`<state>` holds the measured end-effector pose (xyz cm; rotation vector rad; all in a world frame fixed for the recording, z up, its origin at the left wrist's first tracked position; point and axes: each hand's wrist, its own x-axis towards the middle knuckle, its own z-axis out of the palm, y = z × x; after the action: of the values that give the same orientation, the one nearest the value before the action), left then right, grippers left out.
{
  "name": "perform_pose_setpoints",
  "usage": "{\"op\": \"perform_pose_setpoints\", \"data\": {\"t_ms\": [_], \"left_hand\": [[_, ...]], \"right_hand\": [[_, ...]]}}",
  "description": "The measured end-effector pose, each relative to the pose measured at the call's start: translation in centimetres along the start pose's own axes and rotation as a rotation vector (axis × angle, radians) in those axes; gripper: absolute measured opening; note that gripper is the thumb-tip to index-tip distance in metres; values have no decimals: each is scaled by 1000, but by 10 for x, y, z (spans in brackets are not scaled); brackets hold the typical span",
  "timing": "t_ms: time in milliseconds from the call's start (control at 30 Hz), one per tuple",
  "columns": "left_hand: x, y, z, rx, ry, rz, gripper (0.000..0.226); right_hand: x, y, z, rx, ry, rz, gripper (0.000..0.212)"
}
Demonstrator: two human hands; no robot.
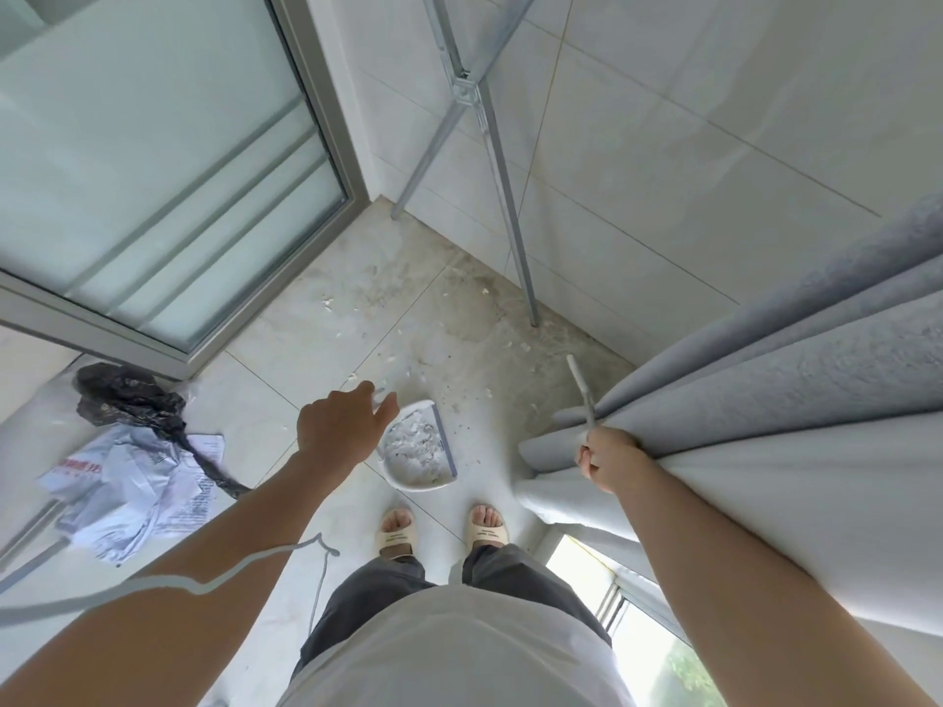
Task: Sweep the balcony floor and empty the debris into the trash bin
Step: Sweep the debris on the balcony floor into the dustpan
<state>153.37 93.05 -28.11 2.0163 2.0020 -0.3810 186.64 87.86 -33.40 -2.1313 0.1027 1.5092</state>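
Observation:
A white dustpan (416, 449) full of white scraps sits just ahead of my feet. My left hand (344, 428) reaches over its left side, and thumb and fingers pinch a small white part that looks like the top of the dustpan handle (379, 398). My right hand (607, 459) grips a thin pale broom stick (579, 385) beside the grey curtain (791, 400); the broom head is hidden. White debris (326, 303) lies scattered over the dirty floor tiles ahead. A black trash bag (127, 395) lies at the left.
Crumpled printed paper (132, 482) lies under the black bag. A glass sliding door (153, 160) stands at the left. Metal rack legs (515, 222) stand against the tiled wall ahead. A window (638, 630) is low at the right.

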Motion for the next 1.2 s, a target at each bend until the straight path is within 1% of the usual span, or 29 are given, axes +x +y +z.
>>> {"op": "perform_pose_setpoints", "data": {"t_ms": [100,233,300,367,467,567,633,733,833,933,1033,1133,1200], "left_hand": [[9,-3,5,42,-21,50,49],[23,-3,4,7,-70,83,51],[30,-4,3,6,-77,89,52],[38,-3,2,19,-75,115,53],[45,-3,2,22,-73,126,55],[46,-3,4,24,-72,136,55],[44,-2,4,28,-63,141,55],[41,-3,5,44,-60,140,56],[37,-5,5,41,-74,130,55],[33,-11,7,39,-85,109,55],[27,-16,10,30,-93,86,54],[21,-19,13,39,-78,76,53],[19,-22,15,36,-70,68,54]], "right_hand": [[-10,18,0,-210,-36,70,19],[-23,35,4,-331,-77,73,22],[-24,32,-2,-373,-85,78,18],[-23,17,-17,-354,-78,108,13],[-21,-11,-44,-280,-109,118,16],[-24,-19,-54,-169,-147,107,18],[-27,-10,-41,-131,-146,109,18],[-31,6,-4,-163,-90,84,19],[-33,25,30,-179,-84,129,21],[-28,45,41,-261,-39,199,19],[-32,42,33,-358,-102,171,15],[-32,19,8,-242,-211,150,14],[-31,3,-12,-127,-291,175,14]]}}
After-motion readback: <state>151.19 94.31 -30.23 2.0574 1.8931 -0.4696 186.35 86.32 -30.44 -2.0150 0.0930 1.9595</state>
